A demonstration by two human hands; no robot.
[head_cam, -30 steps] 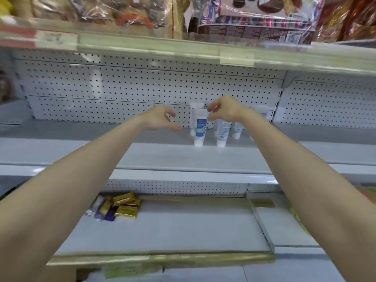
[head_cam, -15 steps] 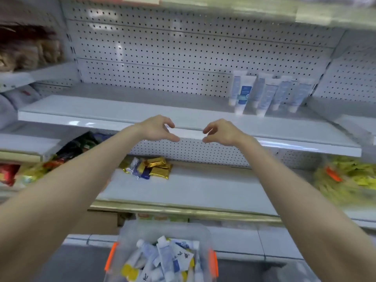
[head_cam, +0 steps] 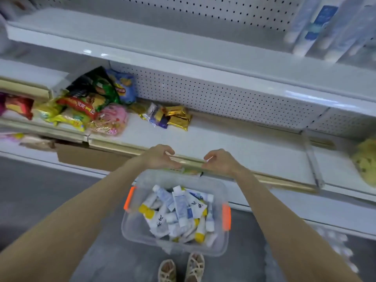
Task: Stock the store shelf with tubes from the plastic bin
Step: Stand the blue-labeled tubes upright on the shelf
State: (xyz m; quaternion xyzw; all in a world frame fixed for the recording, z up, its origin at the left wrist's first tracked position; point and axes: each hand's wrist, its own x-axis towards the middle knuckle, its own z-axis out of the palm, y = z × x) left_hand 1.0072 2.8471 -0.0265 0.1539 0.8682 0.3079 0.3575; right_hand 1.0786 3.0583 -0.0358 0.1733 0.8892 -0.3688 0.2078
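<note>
A heap of tubes (head_cam: 179, 208), white with blue or black print, fills a clear plastic bin (head_cam: 138, 226) at lower centre of the frame. They lie crossed at mixed angles, most with the long axis running roughly top to bottom of the frame and caps pointing both ways. There are well over ten, too tangled to count, and at least two have yellow caps. The bin has two orange latches (head_cam: 128, 198), one on each side. Just above its far rim, the left hand (head_cam: 160, 157) and right hand (head_cam: 221, 161) hover near each other, fingers loosely curled, holding nothing. At upper right, several more shelf tubes (head_cam: 317, 23) stand cap-down on the white store shelf (head_cam: 183, 43), too blurred to count. On the lower shelf (head_cam: 223, 139), a pile of snack bags (head_cam: 91, 98) sits at left, with gold packets (head_cam: 177, 119) beside it. Two sandalled feet (head_cam: 183, 269) show on the grey floor at the bottom edge.
</note>
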